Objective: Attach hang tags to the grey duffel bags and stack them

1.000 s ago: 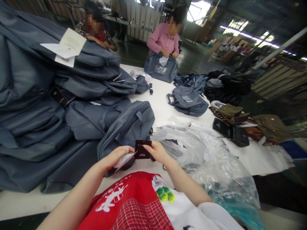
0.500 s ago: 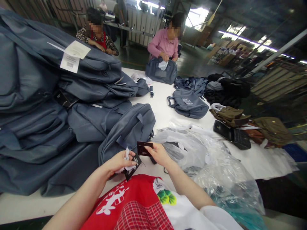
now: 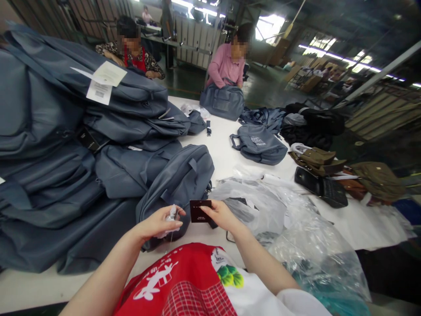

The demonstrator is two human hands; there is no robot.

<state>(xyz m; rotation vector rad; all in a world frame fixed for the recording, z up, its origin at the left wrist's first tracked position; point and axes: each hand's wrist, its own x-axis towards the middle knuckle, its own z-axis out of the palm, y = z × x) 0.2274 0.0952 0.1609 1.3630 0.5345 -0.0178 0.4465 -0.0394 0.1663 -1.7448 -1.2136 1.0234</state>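
Note:
My right hand (image 3: 221,214) pinches a dark hang tag (image 3: 197,216) with small light print, held upright in front of me. Just left of it, my left hand (image 3: 158,224) is closed around a crumpled piece of white paper (image 3: 171,215), and a thin thread seems to hang below the fingers. Directly behind both hands lies a blue-grey bag (image 3: 184,173) with a handle loop. Nothing joins the two hands that I can make out.
A high pile of blue-grey bags (image 3: 66,175) fills the left side. Clear plastic bags (image 3: 253,206) lie to the right, with olive bags (image 3: 312,160) beyond. Across the white table (image 3: 220,142), a person in pink (image 3: 220,63) handles another bag; a second person sits further left.
The black tag that was at my left fingers is out of sight. My right hand's tag now faces me more squarely. Across the table, the co-worker's hand has gone down into the bag.

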